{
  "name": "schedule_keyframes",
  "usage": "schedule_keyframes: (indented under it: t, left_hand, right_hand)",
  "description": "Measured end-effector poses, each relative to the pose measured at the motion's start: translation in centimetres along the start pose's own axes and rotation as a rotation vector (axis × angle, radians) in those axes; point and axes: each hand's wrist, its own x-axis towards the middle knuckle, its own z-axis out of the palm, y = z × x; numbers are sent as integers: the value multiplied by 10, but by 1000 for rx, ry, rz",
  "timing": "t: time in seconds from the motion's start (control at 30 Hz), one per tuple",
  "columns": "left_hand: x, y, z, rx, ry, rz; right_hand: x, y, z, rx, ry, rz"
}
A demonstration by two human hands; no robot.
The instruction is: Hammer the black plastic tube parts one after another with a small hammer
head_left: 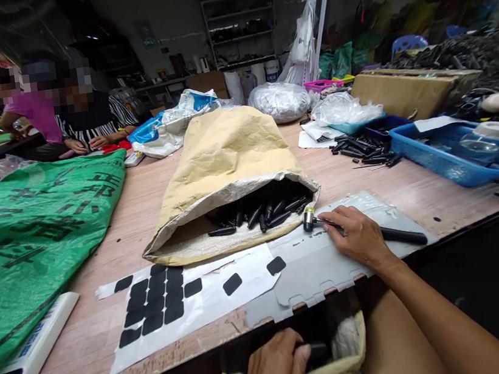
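My right hand (357, 235) is closed round the shaft of a small hammer (403, 236), which lies over a grey plastic mat (306, 265); its head points left, beside the sack's mouth. Below the table edge, my left hand (276, 367) has its fingers curled on a black piece (316, 351), over an open bag (362, 344) at my lap. A tan paper sack (236, 152) lies open towards me with several black tapered parts (262, 215) in its mouth. White backing paper (209, 302) bears several black rounded squares (155, 305).
A green sack (42, 220) and a white device (45, 349) lie at the left. Right of the tan sack are loose black parts (364, 147), a blue tray (457, 159) with a jar, and a cardboard box (403, 93). Two people sit at the back left.
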Motion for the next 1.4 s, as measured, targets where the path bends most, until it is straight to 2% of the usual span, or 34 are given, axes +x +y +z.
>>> schedule_keyframes:
  t: [0.07,0.13,0.2,0.3,0.37,0.43,0.47,0.5,0.57,0.63,0.73,0.8,0.9,1.03,1.13,1.27,1.4]
  left_hand:
    - [-1,-13,14,137,-38,-172]
    - [-6,-15,15,211,-82,-249]
    - [-12,-6,1,187,-107,-172]
    - [-9,15,-43,23,-71,37]
    - [7,21,-81,-20,49,84]
    - [33,12,-117,56,330,52]
    - [48,3,-133,126,490,24]
    - [63,-7,-146,221,603,-12]
    - [86,-29,-164,406,700,-68]
    - [100,-48,-172,514,700,-102]
    - [102,-62,-173,543,660,-120]
    - [96,-60,-170,509,653,-111]
    - [87,-40,-160,373,636,6]
    - [84,1,-133,179,533,225]
    - [92,16,-110,127,480,272]
    - [103,8,-94,56,518,252]
    - [106,-1,-93,12,526,252]
  right_hand:
    - [0,0,0,-8,3,1]
    - [0,-1,0,-17,7,2]
    - [0,-1,-1,-21,8,-2]
    - [0,-1,0,-26,11,-10]
    - [0,-1,0,-31,15,-11]
    - [0,0,0,-30,15,-11]
    - [0,0,0,-28,13,-11]
    - [0,1,0,-26,12,-12]
    - [0,1,0,-22,10,-12]
    - [0,1,0,-16,4,-12]
    - [1,0,-1,-8,-7,-8]
    - [2,-1,-1,-12,-10,-2]
    - [2,-1,-1,-18,-16,-2]
    - [1,0,-1,-24,-13,-5]
    - [0,0,-1,-14,-13,0]
    - [0,2,0,10,-9,1]
    - [2,2,-4,24,-40,-5]
